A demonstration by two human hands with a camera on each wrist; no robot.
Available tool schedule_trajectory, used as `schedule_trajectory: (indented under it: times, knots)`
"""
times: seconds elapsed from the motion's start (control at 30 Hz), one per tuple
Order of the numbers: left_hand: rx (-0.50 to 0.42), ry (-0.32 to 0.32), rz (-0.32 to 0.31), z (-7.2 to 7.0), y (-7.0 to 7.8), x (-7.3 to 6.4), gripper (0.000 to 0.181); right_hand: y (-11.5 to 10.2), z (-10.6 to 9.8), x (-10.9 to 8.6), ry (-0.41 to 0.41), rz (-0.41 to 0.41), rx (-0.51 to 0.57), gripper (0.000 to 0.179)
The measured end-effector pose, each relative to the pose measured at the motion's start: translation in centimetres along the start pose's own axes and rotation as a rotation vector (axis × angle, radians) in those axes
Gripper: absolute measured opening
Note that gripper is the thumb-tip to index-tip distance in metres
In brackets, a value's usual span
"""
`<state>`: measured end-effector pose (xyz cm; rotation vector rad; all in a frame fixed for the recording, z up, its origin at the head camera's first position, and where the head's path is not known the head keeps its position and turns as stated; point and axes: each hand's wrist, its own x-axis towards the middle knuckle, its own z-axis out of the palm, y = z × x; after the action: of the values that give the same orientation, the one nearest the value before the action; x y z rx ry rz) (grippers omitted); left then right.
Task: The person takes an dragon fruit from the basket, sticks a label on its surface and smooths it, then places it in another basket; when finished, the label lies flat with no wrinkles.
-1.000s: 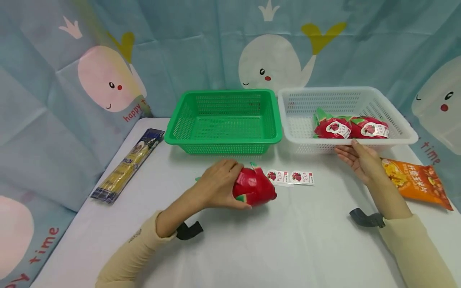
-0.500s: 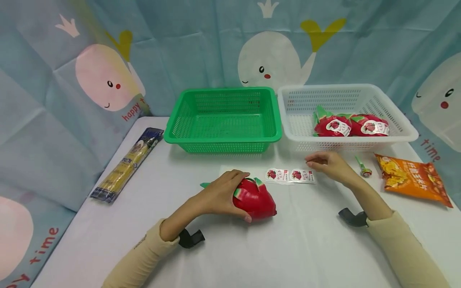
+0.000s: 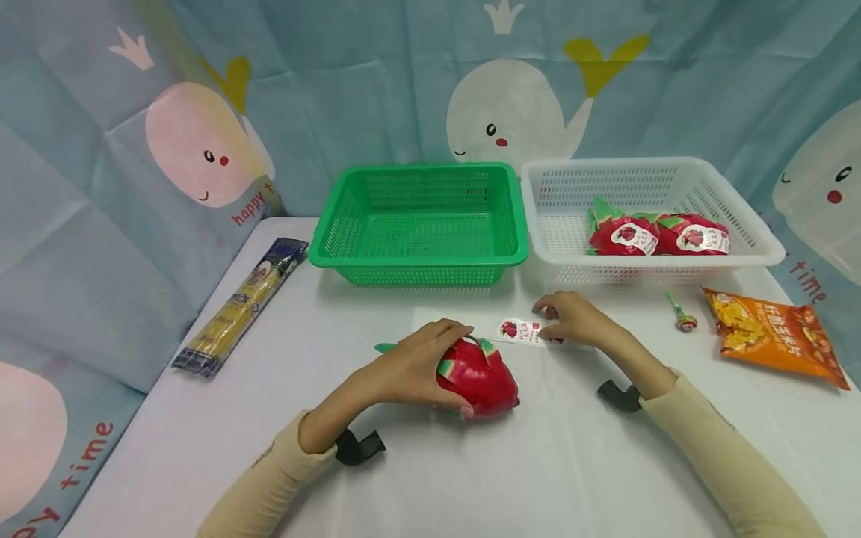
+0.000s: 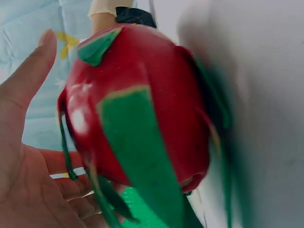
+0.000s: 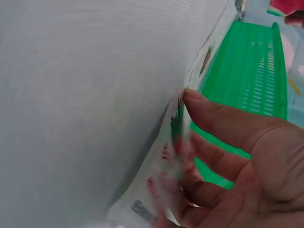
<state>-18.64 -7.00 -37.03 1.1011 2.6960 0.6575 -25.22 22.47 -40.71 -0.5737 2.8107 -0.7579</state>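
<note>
My left hand (image 3: 420, 366) grips a red dragon fruit (image 3: 489, 385) with green leaf tips, low over the white table; the thumb lies on its near side. Seen from the left wrist, the shiny fruit (image 4: 135, 109) fills the middle, its flat green leaves pointing down. Just beyond it lies a backing strip (image 3: 447, 319) bearing dragon fruit stickers (image 3: 516, 329). My right hand (image 3: 575, 320) covers the strip's right end. In the right wrist view its thumb and fingers pinch the end of a printed sticker (image 5: 164, 173), which is bent and blurred.
A green basket (image 3: 417, 263) stands behind the strip. Beside it, a white basket (image 3: 646, 261) holds labelled dragon fruits (image 3: 625, 237). A lollipop (image 3: 684, 321) and an orange snack bag (image 3: 776, 336) lie at right. A spaghetti pack (image 3: 242, 306) lies at left.
My right hand has left the white basket's front rim and moved left onto the sticker strip. My left hand has drawn the dragon fruit slightly nearer, uncovering part of the strip.
</note>
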Motion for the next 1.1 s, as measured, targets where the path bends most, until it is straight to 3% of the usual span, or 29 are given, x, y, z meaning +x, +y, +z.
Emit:
schedule_trajectory:
  times: [0.2,0.33,0.43,0.57,0.67,0.8,0.93,1.1]
  knots:
    - [-0.038,0.052,-0.003,-1.7,-0.6,1.1,0.066,-0.2,-0.2,0.2,-0.064,0.066,0.078,0.017]
    - [-0.007,0.083,0.024,-2.6,-2.1,2.6,0.049,-0.3,-0.6,0.0,-0.051,0.013,0.131,0.014]
    - [0.013,0.079,0.031,-3.0,-3.6,4.0,0.045,-0.5,-1.2,-0.1,-0.026,-0.071,0.157,0.014]
    - [-0.019,0.067,0.043,-3.1,-5.3,5.6,0.041,-1.3,-2.2,-0.3,-0.003,-0.156,0.184,0.013]
    - [-0.092,0.074,0.061,-3.1,-6.0,6.3,0.038,-1.8,-3.1,-0.5,-0.007,-0.186,0.213,0.012]
    - [-0.162,0.082,0.072,-3.0,-6.0,6.7,0.038,-2.1,-4.0,-0.7,-0.015,-0.238,0.234,0.011]
    - [-0.162,0.030,0.088,-2.6,-5.2,7.1,0.042,-2.3,-4.6,-1.0,-0.032,-0.290,0.214,0.012]
    - [-0.201,-0.022,0.158,-2.4,-4.1,7.6,0.038,-3.1,-5.0,-1.2,-0.059,-0.332,0.193,0.015]
